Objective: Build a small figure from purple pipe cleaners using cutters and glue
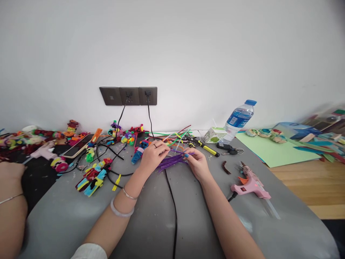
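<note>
A bundle of purple pipe cleaners [172,162] lies on the grey mat between my two hands. My left hand [155,155], with a ring on one finger, is closed in a pinch at the end of a thin purple strand above the bundle. Thumb and fingers of my right hand [198,164] pinch purple pipe cleaners at the bundle's right end; a blue nail shows. Loose green, red and white pipe cleaners [176,136] lie just behind. Beyond my right hand are yellow-and-black pliers [208,148].
A pink glue gun [250,183] lies at right, near keys [234,149], a tilted-looking water bottle [238,120] and a drink carton [215,135]. Pipe-cleaner dolls [93,177] and black cables [172,201] spread leftward. Another person's arm [12,205] is at far left.
</note>
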`<action>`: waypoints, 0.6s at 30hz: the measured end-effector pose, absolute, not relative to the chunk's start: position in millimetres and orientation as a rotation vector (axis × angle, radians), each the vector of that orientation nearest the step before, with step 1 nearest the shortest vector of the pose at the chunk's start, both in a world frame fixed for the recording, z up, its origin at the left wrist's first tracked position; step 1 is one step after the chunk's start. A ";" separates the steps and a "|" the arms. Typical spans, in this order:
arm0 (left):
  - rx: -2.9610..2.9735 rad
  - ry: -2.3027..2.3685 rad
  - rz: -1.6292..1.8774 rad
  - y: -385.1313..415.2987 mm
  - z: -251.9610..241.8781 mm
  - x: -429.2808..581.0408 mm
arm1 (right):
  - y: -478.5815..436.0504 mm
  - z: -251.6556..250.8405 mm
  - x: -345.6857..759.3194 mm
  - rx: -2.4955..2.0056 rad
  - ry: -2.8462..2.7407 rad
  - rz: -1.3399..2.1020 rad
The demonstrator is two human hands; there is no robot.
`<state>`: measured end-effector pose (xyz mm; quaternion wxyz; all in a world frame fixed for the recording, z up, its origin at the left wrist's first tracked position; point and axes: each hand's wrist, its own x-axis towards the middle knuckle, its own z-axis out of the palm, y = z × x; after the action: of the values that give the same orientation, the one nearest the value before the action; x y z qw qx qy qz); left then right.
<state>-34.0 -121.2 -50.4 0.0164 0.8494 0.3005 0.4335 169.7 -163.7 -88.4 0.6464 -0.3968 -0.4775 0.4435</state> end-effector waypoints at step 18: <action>2.528 0.928 1.343 -121.1 -51.9 -33.4 | -165.3 -84.2 169.1 -0.847 -1.081 1.048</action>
<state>-33.4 -121.1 -51.9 0.0662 0.8382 0.3077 0.4453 169.1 -165.3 -84.2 0.6497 -0.3726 -0.4757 0.4613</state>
